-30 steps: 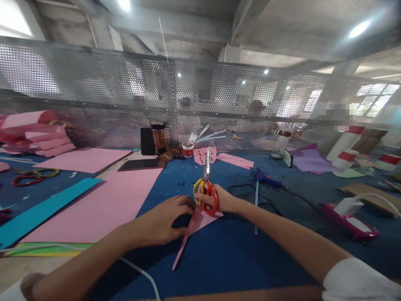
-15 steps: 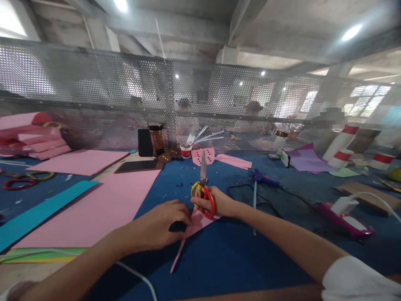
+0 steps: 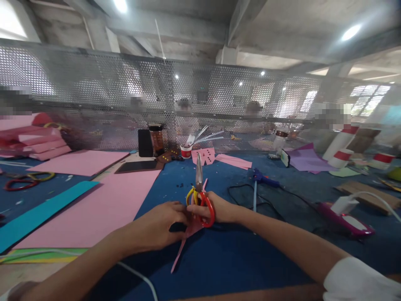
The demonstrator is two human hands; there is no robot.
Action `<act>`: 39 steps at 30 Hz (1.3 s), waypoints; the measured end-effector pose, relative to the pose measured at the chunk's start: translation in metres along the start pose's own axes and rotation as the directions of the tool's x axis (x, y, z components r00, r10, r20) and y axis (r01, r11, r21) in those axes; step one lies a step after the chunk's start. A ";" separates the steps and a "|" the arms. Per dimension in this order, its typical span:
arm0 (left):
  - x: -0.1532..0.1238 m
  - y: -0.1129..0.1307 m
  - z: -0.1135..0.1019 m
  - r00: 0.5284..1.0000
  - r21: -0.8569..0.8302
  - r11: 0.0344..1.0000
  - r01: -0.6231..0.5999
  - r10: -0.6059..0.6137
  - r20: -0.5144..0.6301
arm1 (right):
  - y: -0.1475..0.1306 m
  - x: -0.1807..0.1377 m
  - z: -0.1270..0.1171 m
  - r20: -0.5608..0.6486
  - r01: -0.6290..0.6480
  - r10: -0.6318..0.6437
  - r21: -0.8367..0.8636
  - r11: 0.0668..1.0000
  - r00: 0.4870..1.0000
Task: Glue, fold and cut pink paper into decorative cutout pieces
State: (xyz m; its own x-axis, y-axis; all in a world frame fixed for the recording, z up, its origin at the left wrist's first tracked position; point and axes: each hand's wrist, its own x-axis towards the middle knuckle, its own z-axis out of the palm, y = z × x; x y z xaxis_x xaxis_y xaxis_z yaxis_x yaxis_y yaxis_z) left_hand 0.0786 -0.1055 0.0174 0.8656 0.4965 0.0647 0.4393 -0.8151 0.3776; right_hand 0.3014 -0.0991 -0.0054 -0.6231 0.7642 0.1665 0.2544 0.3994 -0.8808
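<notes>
My right hand is closed through the red and yellow handles of a pair of scissors, blades pointing up and away. My left hand pinches a pink paper piece just left of the scissors. The paper's long thin tail trails toward me on the blue table cover, and a narrow pink tip pokes up beside the blades. The two hands almost touch.
A large pink sheet and a teal strip lie at left. A blue glue gun with black cable sits beyond my right hand, a purple glue gun farther right. Dark jar, small cup and perforated metal screen stand at the back.
The scissors and my right hand have shifted slightly left and nearer to my left hand. The pink piece has folded up, its wide part now hidden under my hands.
</notes>
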 end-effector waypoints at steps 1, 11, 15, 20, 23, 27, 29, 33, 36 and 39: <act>0.000 0.000 0.000 1.000 0.002 1.000 -0.005 0.005 -0.002 | 0.000 0.000 0.000 -0.002 -0.008 0.008 0.009 1.000 1.000; -0.002 0.004 -0.004 0.994 0.006 0.996 -0.092 0.091 0.052 | -0.005 -0.001 0.000 -0.014 -0.051 0.052 0.057 0.997 0.999; -0.005 0.010 -0.010 0.992 -0.007 0.992 -0.125 0.125 0.026 | -0.010 -0.002 0.002 -0.012 -0.073 0.074 0.060 0.996 0.997; -0.006 0.009 -0.011 0.989 -0.065 0.988 -0.143 0.145 0.015 | -0.009 -0.004 0.008 0.026 -0.082 0.080 0.087 0.993 0.996; -0.008 0.008 -0.010 0.990 -0.093 0.986 -0.138 0.140 0.022 | -0.007 -0.005 0.009 0.027 -0.069 0.067 0.083 0.994 0.997; -0.008 0.006 -0.008 0.992 -0.081 0.989 -0.123 0.126 0.030 | -0.006 -0.004 0.008 0.023 -0.085 0.083 0.095 0.992 0.996; -0.008 0.005 -0.006 0.992 -0.076 0.989 -0.125 0.127 0.027 | -0.007 -0.004 0.008 0.022 -0.110 0.108 0.115 0.987 0.994; -0.007 0.005 -0.006 0.992 -0.090 0.989 -0.118 0.122 0.032 | -0.008 -0.005 0.010 0.032 -0.104 0.100 0.140 0.985 0.994; -0.008 0.006 -0.007 0.992 -0.103 0.988 -0.118 0.122 0.036 | -0.008 -0.006 0.013 0.043 -0.090 0.085 0.129 0.988 0.995; -0.008 0.007 -0.008 0.990 -0.100 0.985 -0.139 0.141 0.018 | -0.006 -0.006 0.011 0.058 -0.131 0.124 0.129 0.983 0.991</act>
State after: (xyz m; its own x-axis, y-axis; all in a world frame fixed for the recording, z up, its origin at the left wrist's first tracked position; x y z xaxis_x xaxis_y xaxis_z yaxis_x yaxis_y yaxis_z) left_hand 0.0725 -0.1126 0.0265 0.9232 0.3711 0.1005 0.2888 -0.8420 0.4557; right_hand 0.2948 -0.1117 -0.0060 -0.6284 0.7773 0.0299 0.2358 0.2270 -0.9449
